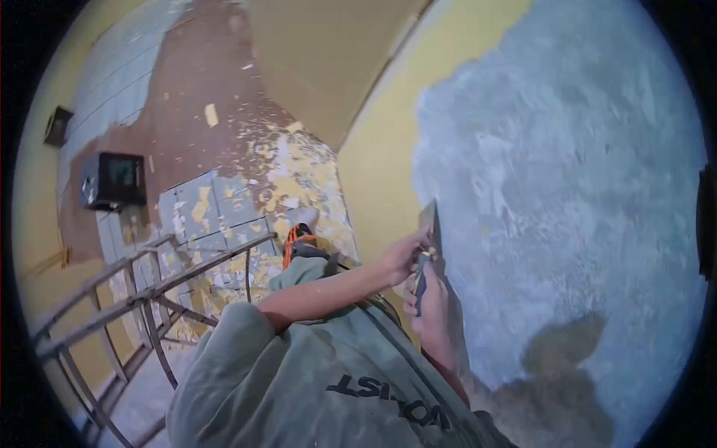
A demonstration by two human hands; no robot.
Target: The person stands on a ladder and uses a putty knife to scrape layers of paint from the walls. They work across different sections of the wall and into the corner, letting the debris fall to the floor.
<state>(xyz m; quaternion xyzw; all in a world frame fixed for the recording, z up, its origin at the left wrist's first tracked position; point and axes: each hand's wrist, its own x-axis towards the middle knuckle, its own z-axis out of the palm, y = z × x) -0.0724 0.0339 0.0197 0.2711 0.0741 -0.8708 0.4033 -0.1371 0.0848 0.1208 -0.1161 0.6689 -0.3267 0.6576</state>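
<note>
As right hand (435,299) grips scraper (420,285), left hand (403,257) near blade (429,219), patchy wall (538,209).

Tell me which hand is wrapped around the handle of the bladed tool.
The right hand, lower in the view: its fingers curl round the handle, while the left hand is nearer the blade.

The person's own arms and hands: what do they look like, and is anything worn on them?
The left hand and right hand are bare human hands with no gloves. The left forearm is uncovered below a loose, grey-green shirt sleeve ending near the elbow. Dark lettering marks the shirt.
</note>
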